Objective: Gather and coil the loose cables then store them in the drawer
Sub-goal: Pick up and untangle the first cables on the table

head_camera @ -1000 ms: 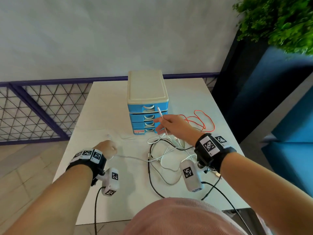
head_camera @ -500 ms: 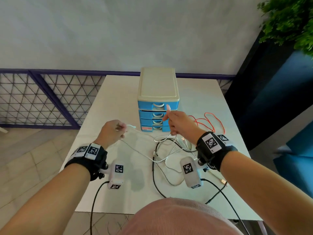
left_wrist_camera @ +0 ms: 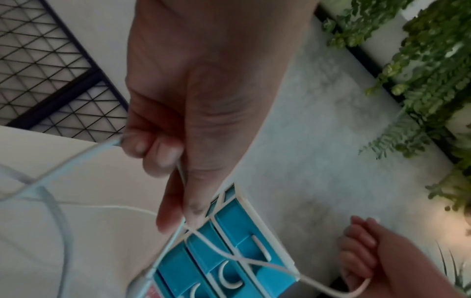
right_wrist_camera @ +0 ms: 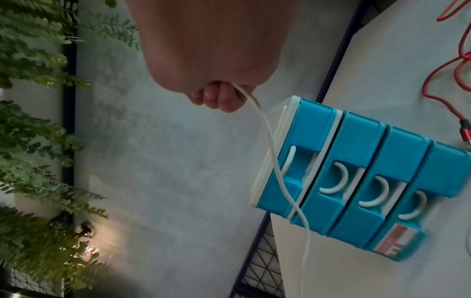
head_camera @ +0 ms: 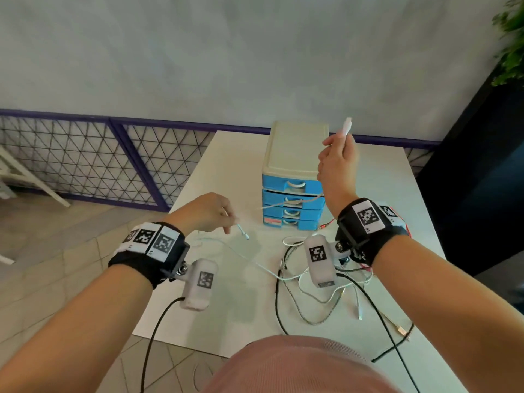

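My right hand is raised above the blue drawer unit and grips a white cable near its plug, which sticks up. The cable hangs from my right hand across the shut drawer fronts. My left hand hovers over the table's left side. It pinches the white cable's other end between thumb and finger, with the small plug pointing right. Between the hands the white cable runs into a tangle of black, white and braided cables.
A red cable lies on the white table right of the drawer unit. A wire-mesh fence stands to the left, a dark planter with green foliage to the right. A loose plug lies near the table's front right edge.
My right hand has risen from in front of the drawers to above the unit, lifting the white plug. My left hand has come up off the table with the cable's other end.
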